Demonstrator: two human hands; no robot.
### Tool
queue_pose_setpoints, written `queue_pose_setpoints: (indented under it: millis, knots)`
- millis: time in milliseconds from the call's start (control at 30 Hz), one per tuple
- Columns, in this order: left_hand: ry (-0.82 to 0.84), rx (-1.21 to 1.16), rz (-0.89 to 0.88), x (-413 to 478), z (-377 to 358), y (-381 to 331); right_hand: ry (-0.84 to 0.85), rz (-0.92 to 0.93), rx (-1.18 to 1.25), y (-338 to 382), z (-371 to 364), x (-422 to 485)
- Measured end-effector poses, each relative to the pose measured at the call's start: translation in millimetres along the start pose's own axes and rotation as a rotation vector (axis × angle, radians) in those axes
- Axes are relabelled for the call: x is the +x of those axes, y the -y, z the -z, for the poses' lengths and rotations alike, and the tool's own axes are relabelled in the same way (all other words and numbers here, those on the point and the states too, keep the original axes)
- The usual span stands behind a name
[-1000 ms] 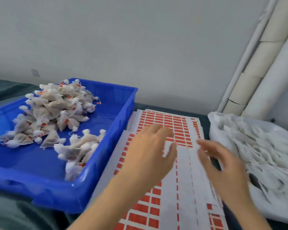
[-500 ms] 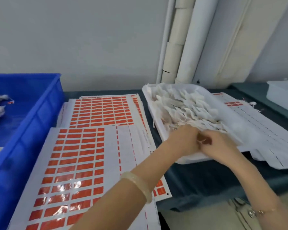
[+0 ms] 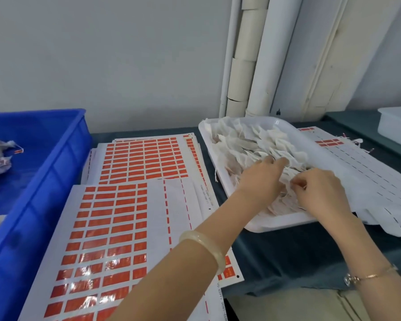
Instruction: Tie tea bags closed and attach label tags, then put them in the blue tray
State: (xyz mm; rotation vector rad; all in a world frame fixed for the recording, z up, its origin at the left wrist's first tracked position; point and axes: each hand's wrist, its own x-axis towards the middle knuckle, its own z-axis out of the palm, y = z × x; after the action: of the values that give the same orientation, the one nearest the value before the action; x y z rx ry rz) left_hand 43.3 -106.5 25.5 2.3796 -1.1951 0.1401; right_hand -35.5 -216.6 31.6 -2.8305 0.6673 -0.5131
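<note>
over white tray [image 3: 285, 224] | left hand [image 3: 262, 179] splayed (reached farther) | right hand [image 3: 320, 191] pinches tea bag [image 3: 287, 180]

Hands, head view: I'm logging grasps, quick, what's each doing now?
Left hand: open, fingers spread on the loose white mesh tea bags in the white plastic tray.
Right hand: fingers curled, pinching one of those tea bags.

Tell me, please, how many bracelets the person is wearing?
2: a pale bangle on the left wrist, and a thin gold chain bracelet on the right wrist. Nothing more shows on either forearm.
</note>
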Motion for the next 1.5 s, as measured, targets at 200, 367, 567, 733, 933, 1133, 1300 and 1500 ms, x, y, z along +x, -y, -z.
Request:
queue_pose_setpoints:
  millis: [200, 367, 567, 733, 933, 1133, 1300, 1500]
  knots:
    - [-0.172, -0.235, 0.013, 3, 9, -1, -0.158, 0.081, 0.223, 6, 17, 8]
    - [-0.213, -0.231, 0.015, 4, 23, 4, -0.135, 0.064, 0.422, 22, 30, 16]
    - [-0.365, -0.320, 0.001, -21, 57, 27, -0.169, 0.207, 0.597, 54, 39, 8]
    - [-0.504, -0.511, 0.124, -50, 90, 54, -0.204, 0.332, 0.563, 89, 31, -4]
    - [-0.687, -0.535, 0.208, -95, 126, 89, -0.211, 0.435, 0.738, 145, 22, -12]
    - [-0.667, -0.896, 0.356, -150, 111, 138, -0.047, 0.418, 0.891, 198, -23, -38]
    - [-0.697, -0.920, 0.616, -162, 67, 175, 0.114, 0.237, 1.088, 228, -89, -49]
    - [-0.746, -0.875, 0.750, -165, 40, 203, 0.130, 0.105, 1.117, 222, -149, -37]
